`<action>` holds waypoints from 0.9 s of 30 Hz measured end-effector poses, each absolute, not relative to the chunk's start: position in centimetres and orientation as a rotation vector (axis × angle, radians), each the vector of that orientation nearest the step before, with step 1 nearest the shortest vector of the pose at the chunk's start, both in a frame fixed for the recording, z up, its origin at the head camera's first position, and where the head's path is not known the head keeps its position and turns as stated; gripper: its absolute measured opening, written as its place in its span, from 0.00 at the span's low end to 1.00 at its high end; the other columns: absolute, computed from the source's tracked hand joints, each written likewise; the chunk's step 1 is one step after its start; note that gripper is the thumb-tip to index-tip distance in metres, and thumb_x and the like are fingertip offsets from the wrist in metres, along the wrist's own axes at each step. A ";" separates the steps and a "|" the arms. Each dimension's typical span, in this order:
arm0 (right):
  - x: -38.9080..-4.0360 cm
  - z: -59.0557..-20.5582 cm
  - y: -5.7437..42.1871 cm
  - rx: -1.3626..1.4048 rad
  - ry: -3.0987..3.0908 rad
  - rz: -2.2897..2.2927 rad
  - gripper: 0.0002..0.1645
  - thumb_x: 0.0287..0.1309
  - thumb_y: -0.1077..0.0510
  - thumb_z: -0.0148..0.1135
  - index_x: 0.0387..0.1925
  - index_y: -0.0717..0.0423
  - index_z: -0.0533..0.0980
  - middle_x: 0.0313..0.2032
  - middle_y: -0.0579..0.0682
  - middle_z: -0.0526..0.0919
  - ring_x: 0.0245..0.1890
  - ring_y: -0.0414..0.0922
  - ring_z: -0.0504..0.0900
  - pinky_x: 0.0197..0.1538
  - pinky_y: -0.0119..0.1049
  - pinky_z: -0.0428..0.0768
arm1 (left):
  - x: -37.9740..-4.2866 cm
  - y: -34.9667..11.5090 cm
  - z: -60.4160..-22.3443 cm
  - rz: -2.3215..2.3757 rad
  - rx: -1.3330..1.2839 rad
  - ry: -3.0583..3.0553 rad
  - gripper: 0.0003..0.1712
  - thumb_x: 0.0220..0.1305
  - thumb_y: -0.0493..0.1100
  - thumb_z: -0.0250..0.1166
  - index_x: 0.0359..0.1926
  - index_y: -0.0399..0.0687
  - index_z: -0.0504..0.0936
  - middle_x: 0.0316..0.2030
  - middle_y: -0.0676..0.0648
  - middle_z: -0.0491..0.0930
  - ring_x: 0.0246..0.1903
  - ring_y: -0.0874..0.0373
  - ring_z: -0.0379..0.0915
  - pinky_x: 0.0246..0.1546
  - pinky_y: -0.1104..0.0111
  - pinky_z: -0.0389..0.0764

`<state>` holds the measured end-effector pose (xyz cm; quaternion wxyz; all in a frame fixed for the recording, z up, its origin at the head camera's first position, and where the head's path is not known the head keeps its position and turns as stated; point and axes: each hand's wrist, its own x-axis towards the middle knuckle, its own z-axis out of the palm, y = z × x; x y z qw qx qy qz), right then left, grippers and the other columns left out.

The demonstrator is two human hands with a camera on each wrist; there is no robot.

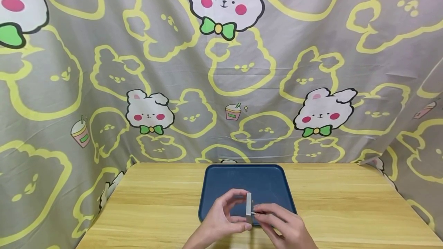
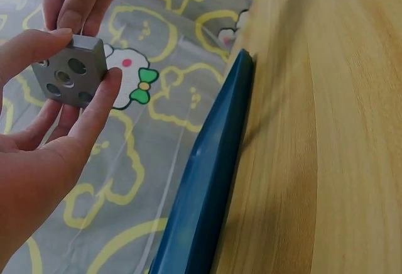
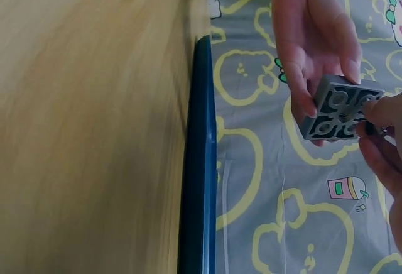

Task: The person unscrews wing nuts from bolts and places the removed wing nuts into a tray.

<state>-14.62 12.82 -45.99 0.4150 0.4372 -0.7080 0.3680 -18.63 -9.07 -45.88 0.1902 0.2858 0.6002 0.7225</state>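
My left hand (image 1: 219, 218) grips a square grey metal block (image 1: 248, 207) by its edges, holding it upright above the tray. In the left wrist view the smooth face of the block (image 2: 75, 74) has a central hole and several round holes about it. Its other side, in the right wrist view, is recessed, with ring-shaped bosses round the holes. My right hand (image 1: 282, 222) pinches a small dark metal screw (image 3: 370, 129) between thumb and fingers, right at this recessed face. Fingertips hide most of the screw.
A dark blue tray (image 1: 206, 181) with a raised rim lies on the wood-grain table (image 1: 155, 203), beneath the hands. Behind the table and at both sides hangs a grey curtain (image 1: 194, 72) printed with cartoon rabbits and yellow outlines.
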 end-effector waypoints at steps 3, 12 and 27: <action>-14.7 -45.9 12.8 1.130 -1.739 0.875 0.11 0.74 0.58 0.60 0.40 0.59 0.85 0.42 0.57 0.85 0.37 0.48 0.87 0.44 0.25 0.84 | -18.6 -9.0 -45.8 2.034 0.799 1.679 0.36 0.59 0.28 0.72 0.67 0.35 0.70 0.63 0.40 0.72 0.65 0.45 0.70 0.52 0.57 0.85; -14.7 -45.9 12.8 1.068 -1.771 0.836 0.12 0.73 0.55 0.61 0.41 0.58 0.86 0.43 0.57 0.86 0.38 0.49 0.88 0.45 0.25 0.84 | -18.7 -9.0 -45.9 2.044 0.780 1.685 0.37 0.58 0.28 0.72 0.68 0.32 0.68 0.64 0.40 0.72 0.66 0.42 0.69 0.52 0.57 0.85; -13.9 -44.2 13.6 0.133 -2.358 2.125 0.17 0.67 0.53 0.68 0.49 0.62 0.83 0.42 0.55 0.88 0.40 0.48 0.90 0.44 0.40 0.88 | -18.7 -9.0 -46.2 2.018 0.814 1.850 0.37 0.54 0.26 0.73 0.65 0.40 0.73 0.63 0.39 0.72 0.65 0.52 0.70 0.53 0.60 0.84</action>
